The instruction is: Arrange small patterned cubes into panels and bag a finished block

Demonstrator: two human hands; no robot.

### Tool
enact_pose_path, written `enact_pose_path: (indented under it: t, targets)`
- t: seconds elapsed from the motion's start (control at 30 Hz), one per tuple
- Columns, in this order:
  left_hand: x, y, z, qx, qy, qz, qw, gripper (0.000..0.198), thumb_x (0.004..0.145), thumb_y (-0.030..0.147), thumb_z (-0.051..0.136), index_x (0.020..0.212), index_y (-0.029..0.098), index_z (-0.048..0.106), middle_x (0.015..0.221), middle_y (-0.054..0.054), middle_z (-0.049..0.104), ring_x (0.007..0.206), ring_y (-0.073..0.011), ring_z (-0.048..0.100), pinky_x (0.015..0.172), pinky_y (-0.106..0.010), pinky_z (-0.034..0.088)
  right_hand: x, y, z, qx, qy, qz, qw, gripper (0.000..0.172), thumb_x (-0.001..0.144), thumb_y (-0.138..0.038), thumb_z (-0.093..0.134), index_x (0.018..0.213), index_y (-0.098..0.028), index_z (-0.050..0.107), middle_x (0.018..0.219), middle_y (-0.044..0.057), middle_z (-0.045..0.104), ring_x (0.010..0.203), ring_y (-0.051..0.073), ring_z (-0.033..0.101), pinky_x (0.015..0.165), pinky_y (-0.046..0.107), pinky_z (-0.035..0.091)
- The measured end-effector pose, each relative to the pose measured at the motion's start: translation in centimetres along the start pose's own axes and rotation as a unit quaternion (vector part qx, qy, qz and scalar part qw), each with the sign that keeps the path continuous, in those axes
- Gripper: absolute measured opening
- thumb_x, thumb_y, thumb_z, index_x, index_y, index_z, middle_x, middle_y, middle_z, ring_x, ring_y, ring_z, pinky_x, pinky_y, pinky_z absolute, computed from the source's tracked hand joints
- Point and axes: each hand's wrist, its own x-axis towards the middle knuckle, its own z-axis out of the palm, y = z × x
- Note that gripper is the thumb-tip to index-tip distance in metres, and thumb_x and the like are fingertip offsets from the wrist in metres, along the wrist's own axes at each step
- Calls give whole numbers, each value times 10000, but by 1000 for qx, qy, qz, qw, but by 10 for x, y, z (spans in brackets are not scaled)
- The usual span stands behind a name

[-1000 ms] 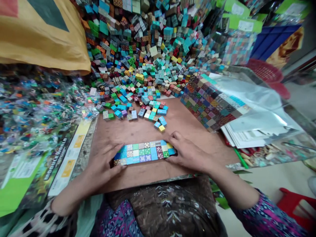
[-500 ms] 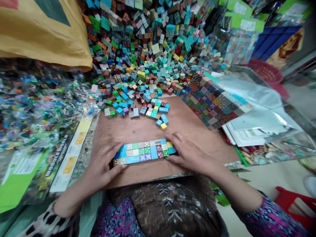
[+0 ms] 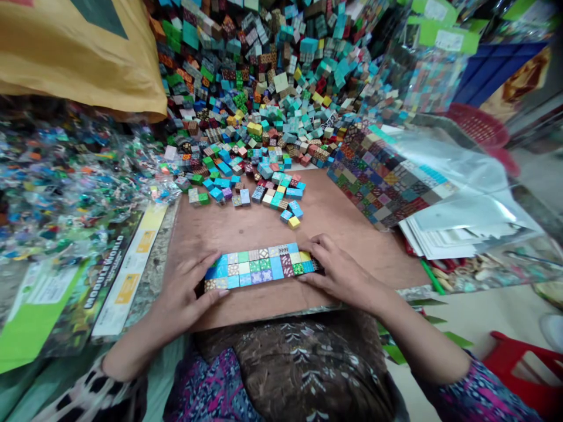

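Observation:
A flat block of small coloured cubes [image 3: 259,268], several long and three rows deep, lies on the brown board [image 3: 334,223] near its front edge. My left hand [image 3: 187,293] cups the block's left end, thumb along the front and fingers curled at the back. My right hand [image 3: 341,272] presses against the right end with its fingers wrapped round it. Both hands squeeze the block between them.
Loose cubes [image 3: 259,190] lie scattered at the board's far side, before a tall heap of cubes [image 3: 272,76]. A packed slab of cubes in clear plastic [image 3: 387,176] leans at right over white papers [image 3: 444,234]. Bagged pieces [image 3: 65,181] and printed cards [image 3: 109,275] lie at left.
Both hands stay clamped on the ends of the block. The view has shifted slightly; the block and hands sit a little to the right of where they were.

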Motion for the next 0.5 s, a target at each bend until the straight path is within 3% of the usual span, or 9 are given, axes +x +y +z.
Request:
enact_pose_path:
  t: [0.13,0.23,0.37,0.5]
  targets:
    - [1,-2,3,-11,-1,-6,1000,622,919,515,557,1456,239,405,1404,-91,534,1289,-271,502,1088,-424,428,-4,5,-2,36,4,-8,999,544,853,-290,690,1350,-217,481,1224,130,478,1115,272,540,978,443,483]
    - [1,0,6,-33,28,-21,999,621,907,545,556,1428,229,437,1402,-98,533,1295,-280,497,1090,-454,427,-12,12,-1,95,48,10,994,616,822,-321,722,1373,-228,463,1158,105,492,992,236,562,867,397,519]
    - [-1,4,8,-57,66,-50,995,586,927,526,526,1422,223,447,1391,-104,537,1272,-277,518,1022,-432,487,-27,19,10,187,152,95,966,332,886,-367,619,1174,-210,567,919,40,525,675,151,501,596,305,466]
    - [1,6,6,-51,80,-49,994,553,936,501,516,1393,191,481,1301,-115,586,1108,-250,609,910,-391,543,-30,17,20,234,209,146,938,192,880,-365,577,993,-211,562,840,21,542,663,150,494,591,300,431]
